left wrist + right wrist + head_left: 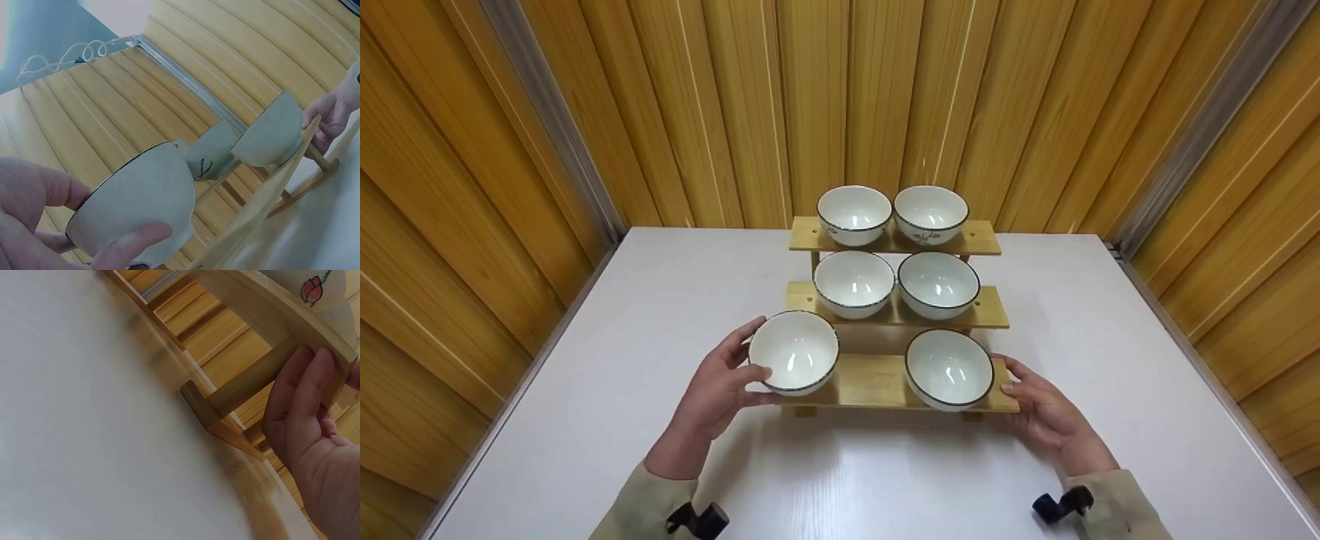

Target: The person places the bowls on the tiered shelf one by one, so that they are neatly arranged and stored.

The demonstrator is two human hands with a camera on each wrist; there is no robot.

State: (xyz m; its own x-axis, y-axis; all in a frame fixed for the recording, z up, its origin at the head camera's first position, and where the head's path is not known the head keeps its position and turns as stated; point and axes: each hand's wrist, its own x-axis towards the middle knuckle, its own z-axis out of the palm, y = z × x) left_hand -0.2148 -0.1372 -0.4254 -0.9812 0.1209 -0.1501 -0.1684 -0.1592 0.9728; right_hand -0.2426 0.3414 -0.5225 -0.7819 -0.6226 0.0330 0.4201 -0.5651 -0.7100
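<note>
Overhead: left hand (720,390) gripping a white bowl (794,352) at the left end of the lowest shelf (874,382); right hand (1046,412) curled on that shelf's right end, beside a second bowl (949,368). Four more bowls (855,282) on the upper tiers; white surface (585,420) below.

Left wrist: fingers (132,244) wrapped around the bowl (140,211).

Right wrist: fingers (301,391) pinching the shelf edge (270,309).

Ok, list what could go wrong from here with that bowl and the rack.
The left hand grips the front-left bowl by its side at the end of the lowest shelf; it could slip or knock the neighbouring bowl. The right hand only pinches the shelf end, so a nudge might shift the rack and its four upper bowls.
</note>
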